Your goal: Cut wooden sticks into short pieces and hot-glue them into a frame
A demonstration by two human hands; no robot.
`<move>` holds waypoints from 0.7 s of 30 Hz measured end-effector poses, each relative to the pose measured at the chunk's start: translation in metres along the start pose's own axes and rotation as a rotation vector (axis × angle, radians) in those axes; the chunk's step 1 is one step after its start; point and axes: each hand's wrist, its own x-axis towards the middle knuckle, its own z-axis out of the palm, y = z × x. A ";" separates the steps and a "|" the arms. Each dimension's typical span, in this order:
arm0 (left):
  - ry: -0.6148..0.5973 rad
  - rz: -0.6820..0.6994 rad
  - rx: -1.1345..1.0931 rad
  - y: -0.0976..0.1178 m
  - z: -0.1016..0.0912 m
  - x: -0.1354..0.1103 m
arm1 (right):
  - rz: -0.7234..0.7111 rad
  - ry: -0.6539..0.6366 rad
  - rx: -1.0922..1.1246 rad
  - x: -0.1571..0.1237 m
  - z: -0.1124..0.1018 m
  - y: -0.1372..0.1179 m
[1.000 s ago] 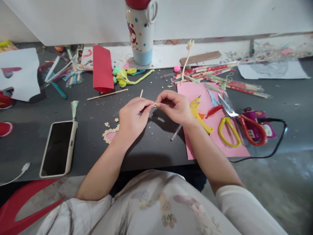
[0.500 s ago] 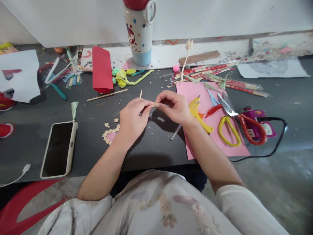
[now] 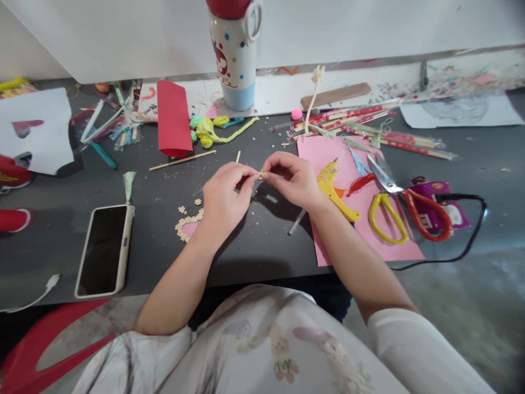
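Note:
My left hand (image 3: 227, 194) and my right hand (image 3: 291, 178) meet over the dark tabletop, thumb and forefinger of each pinched together. Between the fingertips is a small beige piece (image 3: 261, 174), mostly covered by them. Its exact shape is too small to make out. Beside my left wrist lies a pink heart edged with small beige bits (image 3: 183, 230), partly hidden by that hand. Two little flower-shaped clusters (image 3: 197, 202) of similar beige bits rest just above it. A yellow glue gun (image 3: 334, 191) lies right of my right hand on pink paper (image 3: 324, 241).
Red-and-yellow-handled scissors (image 3: 394, 189) lie at the right, near a black cord (image 3: 463, 254). A phone (image 3: 104, 249) is at the left. Behind the hands are a red folded paper (image 3: 174, 117), a tumbler (image 3: 237, 65), a thin stick (image 3: 182, 160) and wrapped chopsticks (image 3: 348, 117).
The whole scene has shifted slightly to the right in view. Both hands keep their pinch on the small beige piece, with hardly any movement of the fingers.

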 end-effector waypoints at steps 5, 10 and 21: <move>-0.010 0.069 0.024 -0.003 0.001 -0.001 | -0.026 -0.002 -0.011 -0.001 -0.001 0.001; 0.008 0.075 -0.010 -0.001 0.001 0.000 | -0.032 -0.003 -0.009 -0.001 -0.002 0.000; -0.143 -0.319 -0.428 -0.008 0.006 0.000 | -0.006 0.010 0.017 -0.001 -0.002 0.000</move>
